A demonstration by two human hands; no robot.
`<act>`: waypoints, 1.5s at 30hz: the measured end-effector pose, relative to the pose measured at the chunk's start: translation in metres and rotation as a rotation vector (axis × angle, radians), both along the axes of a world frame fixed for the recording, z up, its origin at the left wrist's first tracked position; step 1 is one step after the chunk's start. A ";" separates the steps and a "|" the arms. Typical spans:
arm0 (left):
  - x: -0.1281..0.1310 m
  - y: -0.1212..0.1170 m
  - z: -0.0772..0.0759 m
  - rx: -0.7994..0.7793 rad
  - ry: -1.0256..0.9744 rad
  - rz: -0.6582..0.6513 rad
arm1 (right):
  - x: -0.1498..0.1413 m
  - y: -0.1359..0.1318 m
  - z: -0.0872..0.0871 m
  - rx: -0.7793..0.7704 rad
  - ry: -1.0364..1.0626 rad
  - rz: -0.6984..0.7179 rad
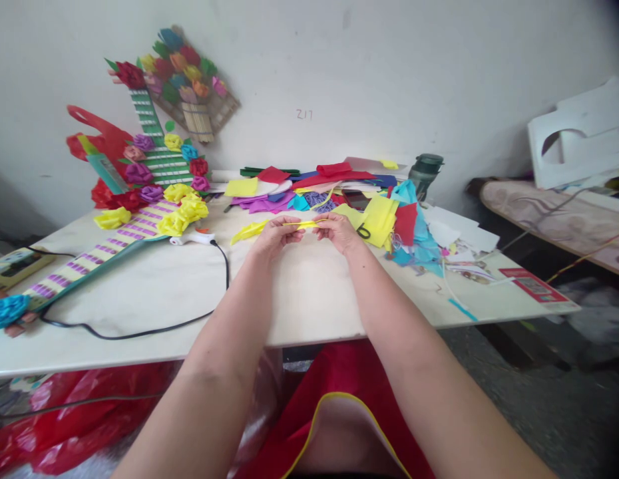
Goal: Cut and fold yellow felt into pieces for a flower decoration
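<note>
A narrow yellow strip of crepe paper point(307, 225) is stretched between my two hands above the white table. The fingers of my left hand point(278, 234) pinch its left end, and those of my right hand point(337, 231) pinch its right end. Just left of my left hand lies a twisted yellow paper piece point(249, 231). Close to my right hand are yellow paper sheets point(381, 219), with the dark handle of a pair of scissors point(363, 231) showing on them. The rest of the scissors is hidden.
At the left stand striped boards with paper flowers point(164, 159), a glue bottle point(106, 166) and a white glue gun point(192, 238) with a black cord point(140, 332). Stacked coloured paper point(289, 186) lines the back. A dark bottle point(426, 174) and paper scraps point(459, 229) are on the right.
</note>
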State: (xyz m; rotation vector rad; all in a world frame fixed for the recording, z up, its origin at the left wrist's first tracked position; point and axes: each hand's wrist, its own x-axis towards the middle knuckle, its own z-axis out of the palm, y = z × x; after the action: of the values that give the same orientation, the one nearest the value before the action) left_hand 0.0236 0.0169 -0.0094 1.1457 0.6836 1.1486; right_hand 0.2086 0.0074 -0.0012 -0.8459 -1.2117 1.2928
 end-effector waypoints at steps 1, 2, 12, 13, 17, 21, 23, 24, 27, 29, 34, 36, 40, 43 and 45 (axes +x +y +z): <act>0.000 0.000 0.000 -0.003 0.002 0.004 | 0.000 0.000 0.000 -0.001 0.000 0.000; 0.000 -0.001 0.001 -0.006 0.003 0.006 | 0.000 -0.001 0.001 -0.002 0.001 0.001; 0.001 -0.002 0.002 -0.008 -0.019 0.016 | -0.001 -0.002 0.003 0.009 0.023 0.035; 0.001 -0.002 0.003 -0.005 -0.020 0.016 | 0.000 -0.002 0.003 0.012 0.020 0.037; 0.001 0.000 0.003 0.016 -0.046 -0.004 | 0.000 -0.002 0.003 0.035 0.010 0.051; 0.000 0.002 0.002 0.018 -0.069 -0.009 | 0.001 -0.003 0.004 0.039 0.031 0.070; 0.001 0.003 0.002 0.012 -0.051 0.001 | 0.000 -0.004 0.004 0.032 0.032 0.058; 0.001 0.003 0.002 0.010 -0.036 0.007 | 0.000 -0.004 0.004 0.029 0.022 0.044; 0.001 0.002 0.002 0.006 0.007 0.026 | -0.002 -0.004 0.003 0.024 -0.040 -0.007; 0.001 0.001 0.002 0.002 0.024 0.036 | -0.003 -0.002 0.002 0.030 -0.072 -0.028; 0.002 0.000 0.004 0.022 0.044 0.063 | -0.004 0.001 -0.001 0.040 -0.099 -0.043; 0.002 0.000 0.004 0.037 0.074 0.074 | -0.003 0.001 -0.001 0.023 -0.115 -0.045; 0.003 0.000 0.003 0.097 0.136 0.097 | -0.001 0.000 -0.002 -0.043 -0.206 -0.004; 0.003 0.000 0.003 0.144 0.161 0.116 | 0.000 0.000 -0.003 -0.096 -0.281 0.031; 0.004 -0.001 0.003 0.161 0.174 0.130 | 0.001 0.000 -0.004 -0.112 -0.305 0.044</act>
State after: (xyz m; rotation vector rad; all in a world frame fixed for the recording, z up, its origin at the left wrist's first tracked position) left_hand 0.0275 0.0155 -0.0060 1.3655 0.8202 1.2403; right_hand 0.2098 0.0076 -0.0054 -1.1338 -1.4115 1.3086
